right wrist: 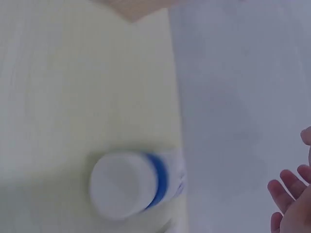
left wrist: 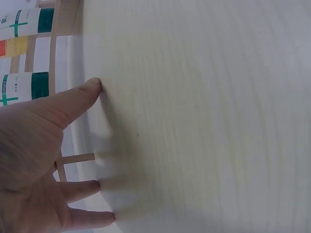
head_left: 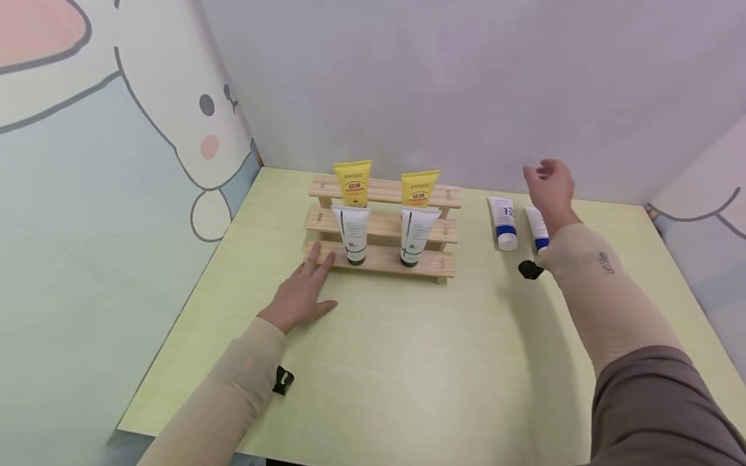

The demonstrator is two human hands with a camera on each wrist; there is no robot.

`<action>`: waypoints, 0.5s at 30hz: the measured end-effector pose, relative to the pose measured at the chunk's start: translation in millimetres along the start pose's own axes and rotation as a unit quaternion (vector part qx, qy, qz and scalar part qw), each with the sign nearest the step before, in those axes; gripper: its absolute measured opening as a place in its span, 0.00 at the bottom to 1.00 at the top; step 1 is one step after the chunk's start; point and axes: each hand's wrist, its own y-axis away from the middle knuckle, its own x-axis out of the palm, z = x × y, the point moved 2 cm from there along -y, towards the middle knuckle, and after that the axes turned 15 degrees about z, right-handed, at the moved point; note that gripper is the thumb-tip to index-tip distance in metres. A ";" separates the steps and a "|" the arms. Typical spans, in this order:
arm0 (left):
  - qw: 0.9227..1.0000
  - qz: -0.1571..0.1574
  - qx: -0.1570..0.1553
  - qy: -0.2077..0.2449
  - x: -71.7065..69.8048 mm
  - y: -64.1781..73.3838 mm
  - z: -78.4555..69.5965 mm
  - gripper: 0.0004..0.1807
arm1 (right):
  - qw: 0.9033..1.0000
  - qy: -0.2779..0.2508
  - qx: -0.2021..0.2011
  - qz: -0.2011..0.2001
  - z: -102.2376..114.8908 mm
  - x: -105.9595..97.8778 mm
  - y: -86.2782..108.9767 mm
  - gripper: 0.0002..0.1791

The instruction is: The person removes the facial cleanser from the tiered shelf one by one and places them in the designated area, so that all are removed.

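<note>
My left hand (head_left: 299,296) lies with spread, straight fingers at the left front corner of a three-step wooden rack (head_left: 381,260); in the left wrist view its thumb (left wrist: 82,99) points out past the rack. On the bottom step stand two white tubes with dark green caps, a left one (head_left: 354,232) and a right one (head_left: 417,233). Behind them, higher up, are two yellow tubes, left (head_left: 353,184) and right (head_left: 419,189). Raised above the table at right, my right hand (head_left: 552,188) holds nothing, its fingers loosely bent. Below it lie two white-and-blue tubes, one (head_left: 503,223) left of the other (head_left: 537,228).
The pale wood-grain table (head_left: 396,362) ends at a plain light wall (head_left: 454,84) behind the rack. A wall with cartoon drawings (head_left: 105,226) runs along the left, and another patterned wall (head_left: 711,213) stands at right.
</note>
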 end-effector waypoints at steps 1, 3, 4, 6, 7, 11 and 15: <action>1.000 0.000 0.000 0.000 -0.2 -0.2 0.1 0.55 | 0.999 -0.012 -0.031 0.005 15.5 3.3 2.3 0.40; 1.000 0.000 0.000 -0.001 0.1 -1.2 0.6 0.55 | 0.994 -0.035 -0.097 0.033 45.9 11.1 10.2 0.37; 1.000 0.001 0.000 -0.001 0.4 -2.0 1.0 0.55 | 0.989 -0.042 -0.127 0.057 59.8 15.6 15.5 0.36; 1.000 0.002 0.000 0.000 1.1 -3.1 1.4 0.56 | 0.974 -0.046 -0.184 0.124 83.9 26.5 28.4 0.32; 1.000 0.001 0.001 0.000 1.3 -3.7 1.4 0.56 | 0.964 -0.041 -0.207 0.162 93.8 32.0 35.4 0.31; 1.000 -0.002 0.005 0.001 1.3 -4.7 0.4 0.56 | 0.921 0.013 -0.263 0.286 116.6 52.8 59.5 0.27; 1.000 -0.002 0.007 0.001 1.1 -6.0 -0.8 0.55 | 0.903 0.063 -0.259 0.336 123.6 67.7 72.3 0.26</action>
